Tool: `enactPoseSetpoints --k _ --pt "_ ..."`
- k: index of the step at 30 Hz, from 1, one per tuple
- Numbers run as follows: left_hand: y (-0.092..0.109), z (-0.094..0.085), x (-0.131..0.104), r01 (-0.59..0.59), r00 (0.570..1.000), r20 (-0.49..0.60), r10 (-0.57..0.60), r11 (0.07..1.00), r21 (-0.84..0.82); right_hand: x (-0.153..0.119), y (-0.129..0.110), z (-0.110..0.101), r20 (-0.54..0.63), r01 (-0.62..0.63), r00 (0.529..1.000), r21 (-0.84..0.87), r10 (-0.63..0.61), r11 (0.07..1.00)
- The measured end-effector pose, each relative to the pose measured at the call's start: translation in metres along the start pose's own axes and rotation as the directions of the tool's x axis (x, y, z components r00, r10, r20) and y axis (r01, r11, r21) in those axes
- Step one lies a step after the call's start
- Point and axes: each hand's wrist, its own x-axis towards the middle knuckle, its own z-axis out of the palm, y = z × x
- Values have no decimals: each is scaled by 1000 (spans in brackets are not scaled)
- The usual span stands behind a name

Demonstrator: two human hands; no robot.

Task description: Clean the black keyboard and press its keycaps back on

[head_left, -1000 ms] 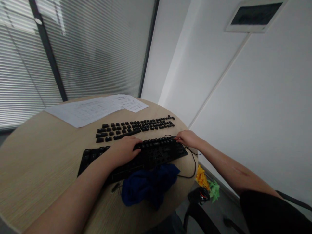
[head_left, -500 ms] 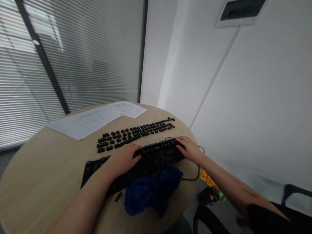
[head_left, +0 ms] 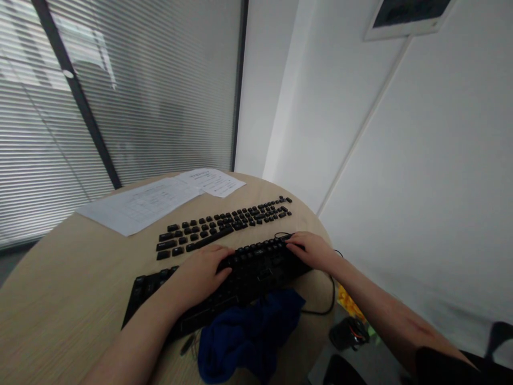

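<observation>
A black keyboard (head_left: 244, 289) lies slantwise on the table, its middle bare of keycaps, with keys along the far row and at the left end. My left hand (head_left: 202, 272) lies across it, fingertips curled over the far row and thumb on the bare part, holding it. At the keyboard's right end, my right hand (head_left: 310, 248) has thumb and fingers drawn together over the far keys; whatever is between them is hidden. Beyond the keyboard, loose black keycaps (head_left: 200, 235) are laid out in rows. A crumpled blue cloth (head_left: 248, 337) touches the near edge.
Printed papers (head_left: 144, 206) lie at the back of the round wooden table (head_left: 60, 278). A black cable (head_left: 331, 297) loops off the keyboard's right side. Near the cloth is a small dark object (head_left: 186, 346). A chair (head_left: 342, 371) stands at the lower right, before a white wall.
My right thumb and fingers have come closer together over the far keys. My left hand stays on the keyboard. The view has shifted slightly.
</observation>
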Motion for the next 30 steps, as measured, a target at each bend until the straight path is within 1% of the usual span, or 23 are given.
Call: enactPoseSetpoints --k 1,3,5,7,11,13,15,20,23,26,28,29,30 --pt "0 0 0 3 1000 -1 -3 1000 -5 9 7 -6 38 -22 999 8 22 1000" --pt "1 0 -1 13 1000 -4 -13 1000 -13 33 25 -17 65 -123 990 -18 124 992" --pt "1 1 -1 23 1000 -3 -23 1000 -19 65 48 -24 24 -256 966 -82 259 963" --pt "1 0 -2 30 1000 1 -30 999 -29 100 74 -28 -8 -320 947 -123 322 939" --pt "2 -1 -2 43 999 6 -42 998 -53 164 119 -28 -2 -422 903 -189 429 887" --pt "2 -1 -2 49 999 6 -49 997 -64 189 134 -24 30 -459 879 -218 476 861" --pt "1 0 -2 57 998 2 -57 995 -76 208 145 -17 67 -485 856 -244 513 840" --pt "-1 1 -4 75 997 13 -74 990 -115 239 159 7 128 -536 799 -292 587 792" --pt "0 -1 -5 86 996 35 -83 988 -128 250 166 20 147 -556 775 -303 615 774" --pt "0 -3 -4 96 994 59 -90 988 -121 256 172 27 161 -577 753 -304 638 758" --pt "0 -3 -4 104 993 70 -97 988 -115 257 174 30 158 -588 748 -295 645 753" --pt "-1 -3 -3 108 992 73 -100 988 -114 256 175 31 148 -588 753 -286 641 757" --pt "-1 -2 -3 109 992 75 -101 988 -113 256 175 31 125 -581 769 -270 626 768"
